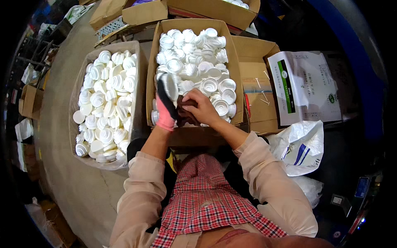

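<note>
- The white cap (170, 86) in my left hand (165, 113) is a round plastic piece, plain white, turned so its broad pale face shows; it stands up from my grip over the near left corner of the middle box (234, 62).
- My left hand wears a pink glove with dark fingers, and those fingers are clenched around the cap's lower edge.
- My right hand (202, 108) is bare, fingers curled tight on a dark brown cloth (185, 111) bunched between both hands, just beside the cap.
- Both hands sit over the near edge of the middle box, a brown cardboard carton heaped with more white caps (198, 58), ribbed and cup-shaped, lying every which way.
- Along that box's left side stands a grey bin (140, 62) lined with clear film, also full of white caps (105, 103).
- Against the box's right side lie flat cardboard pieces (254, 89), then a white printed sheet (306, 84) with a green stripe.
- Nearer me on the right, a white plastic bag (300, 144) with blue marks.
</note>
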A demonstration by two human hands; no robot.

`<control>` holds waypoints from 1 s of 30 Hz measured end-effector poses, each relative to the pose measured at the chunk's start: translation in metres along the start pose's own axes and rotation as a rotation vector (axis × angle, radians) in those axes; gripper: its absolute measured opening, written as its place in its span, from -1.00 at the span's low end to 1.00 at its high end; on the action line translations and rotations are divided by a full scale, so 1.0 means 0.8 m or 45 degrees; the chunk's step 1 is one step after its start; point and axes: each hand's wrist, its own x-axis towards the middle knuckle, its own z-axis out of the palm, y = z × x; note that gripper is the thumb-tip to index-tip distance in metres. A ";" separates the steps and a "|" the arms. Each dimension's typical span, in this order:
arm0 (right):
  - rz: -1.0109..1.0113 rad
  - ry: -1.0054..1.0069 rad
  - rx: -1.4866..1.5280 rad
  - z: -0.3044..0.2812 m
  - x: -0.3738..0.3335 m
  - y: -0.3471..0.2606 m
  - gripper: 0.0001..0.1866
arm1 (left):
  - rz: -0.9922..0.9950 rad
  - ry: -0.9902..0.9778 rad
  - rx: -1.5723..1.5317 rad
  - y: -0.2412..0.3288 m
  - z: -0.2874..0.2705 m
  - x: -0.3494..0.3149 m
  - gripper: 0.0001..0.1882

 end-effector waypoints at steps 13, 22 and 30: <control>1.090 -0.211 -1.382 -0.086 -0.051 0.203 -0.76 | -0.240 -0.456 -0.713 0.080 -0.052 0.055 -0.47; 0.249 0.232 0.316 -0.068 0.026 0.032 -0.66 | 0.144 -0.151 0.134 0.083 -0.047 0.036 -0.20; 0.169 0.010 0.908 -0.064 0.015 -0.015 -0.12 | -0.041 -0.215 -0.012 0.081 -0.038 0.039 -0.22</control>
